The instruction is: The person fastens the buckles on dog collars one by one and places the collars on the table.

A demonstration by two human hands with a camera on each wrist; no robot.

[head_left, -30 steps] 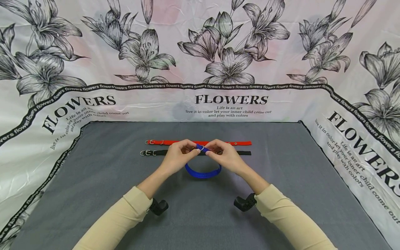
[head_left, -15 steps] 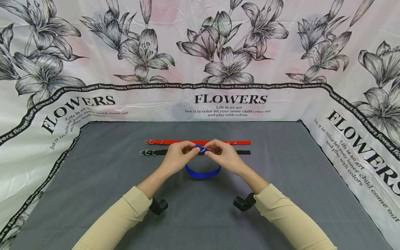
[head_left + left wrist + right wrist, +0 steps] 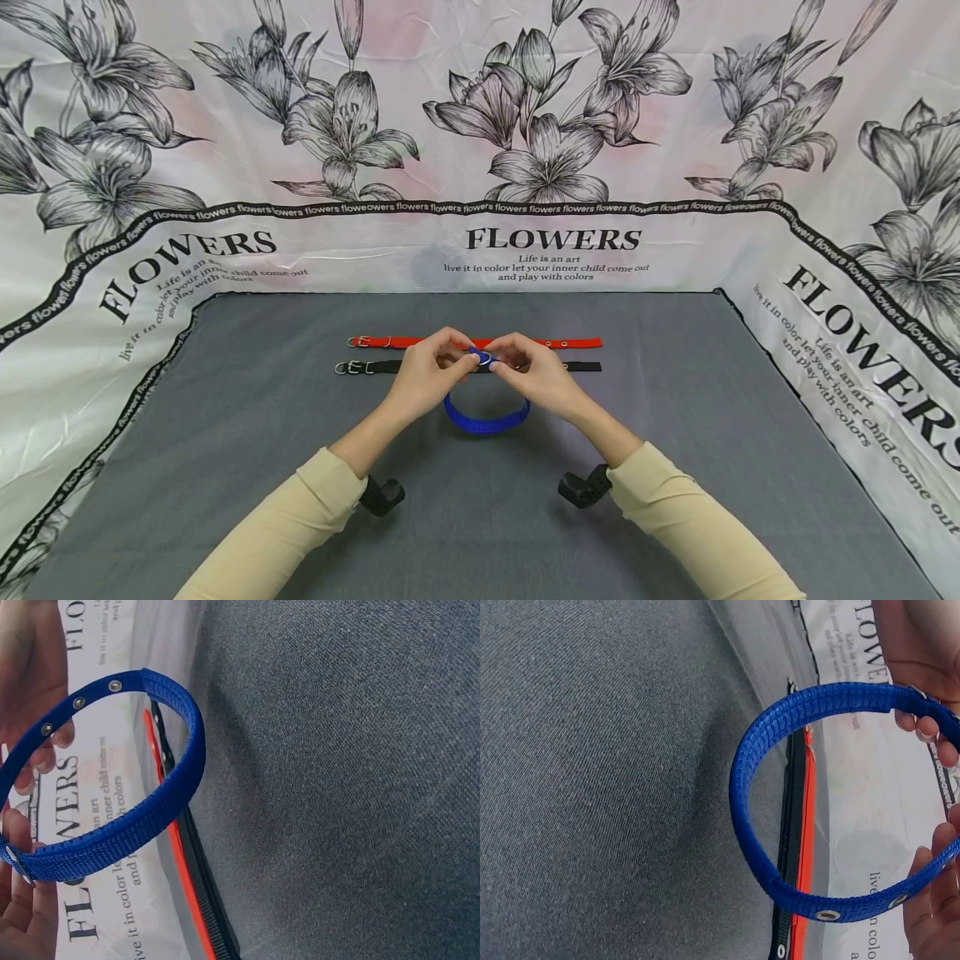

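A blue collar with metal eyelets is bent into a loop above the grey cloth, its ends brought together between the two hands. My left hand pinches the end with the metal buckle. At the other end, the strap with the eyelets is held by the fingers of my right hand. A D-ring shows between the thumbs. Whether the strap runs through the buckle is hidden by the fingers.
Behind the hands, a red collar and a black collar lie flat and side by side on the grey cloth. A white flower-printed sheet rises at the back and sides.
Both hands stay in nearly the same place. The fingers have shifted slightly on the blue collar's joined ends, and the bottom of its loop sits a little lower.
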